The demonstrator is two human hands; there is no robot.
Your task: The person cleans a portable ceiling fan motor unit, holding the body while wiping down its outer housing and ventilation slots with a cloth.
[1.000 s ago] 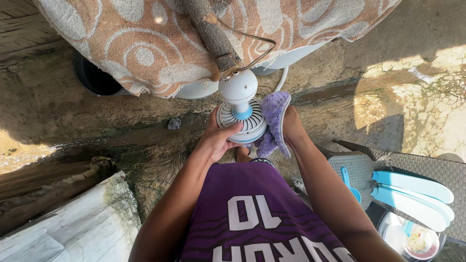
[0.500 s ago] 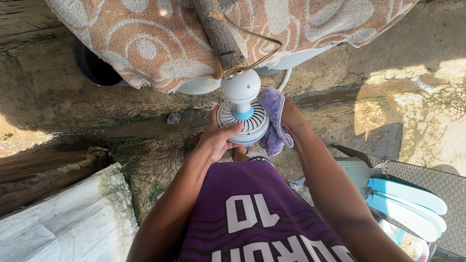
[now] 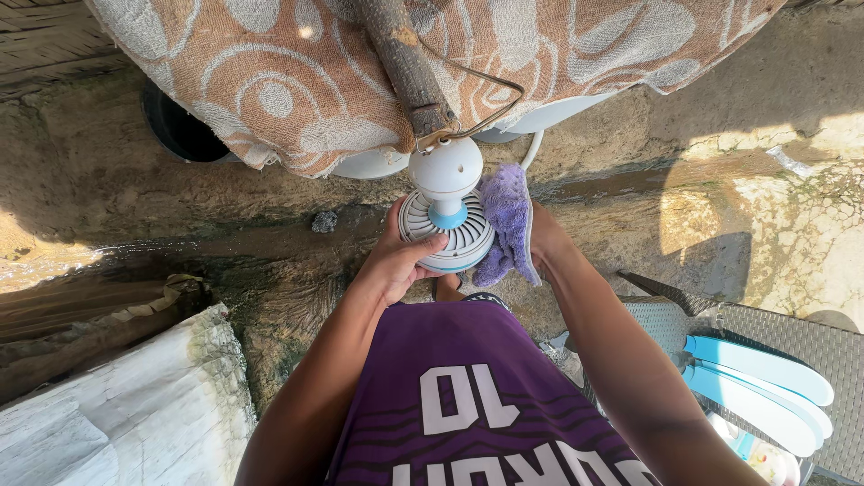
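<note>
Gripping white fan motor housing (image 3: pixel 447 236) with left hand (image 3: pixel 396 263), right hand (image 3: pixel 538 241) pressing purple cloth (image 3: pixel 505 223) against its side. Hanging beyond from wooden branch (image 3: pixel 402 61) by thin wire (image 3: pixel 481 110); hard rubbing could twist wire loose, dropping housing onto mud.

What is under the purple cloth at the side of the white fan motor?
The purple cloth lies over the right hand and is pressed against the white fan motor. The fingers and the motor's right side are covered. The left hand grips the other side.
</note>
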